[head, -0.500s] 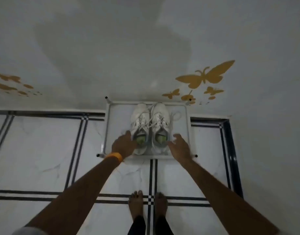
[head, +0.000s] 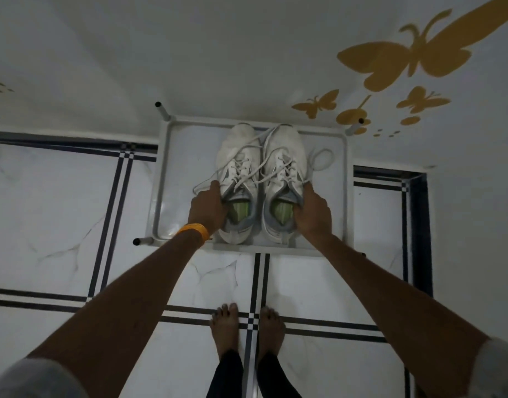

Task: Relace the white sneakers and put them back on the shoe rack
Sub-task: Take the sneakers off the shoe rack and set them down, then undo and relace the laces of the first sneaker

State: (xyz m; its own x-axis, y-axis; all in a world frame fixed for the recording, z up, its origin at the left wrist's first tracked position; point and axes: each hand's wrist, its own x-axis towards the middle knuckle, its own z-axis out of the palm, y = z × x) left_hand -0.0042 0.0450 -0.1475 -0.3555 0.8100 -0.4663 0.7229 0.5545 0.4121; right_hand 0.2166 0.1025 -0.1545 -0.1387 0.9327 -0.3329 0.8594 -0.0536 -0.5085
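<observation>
Two white sneakers side by side on the top shelf of the shoe rack (head: 346, 179), toes toward the wall (head: 189, 53), heels toward the person. Left sneaker (head: 238, 156) and right sneaker (head: 284, 150) almost touching along their inner sides, both with green insoles visible through the openings. Laces threaded through the eyelets but loose; one lace end (head: 202, 182) trailing onto the shelf beside the left sneaker, another forming a loop (head: 321, 159) on the shelf to the right of the right sneaker. Left hand (head: 208, 209) closed around the outer collar of the left sneaker, fingers curled into the opening, an orange wristband (head: 194, 229) on the wrist. Right hand (head: 313, 212) closed the same way on the outer collar of the right sneaker, thumb along the outside, fingers hidden inside. Impossible to tell whether the soles rest on the shelf or hang just above it. Rack of pale grey tube, with black-capped ends (head: 158, 104) at the corners, standing against the wall. Yellow butterfly stickers (head: 405, 56) on the wall, up and to the right. Bare feet (head: 227, 326) on the white marble floor (head: 60, 211) with dark border lines, just in front of the rack.
</observation>
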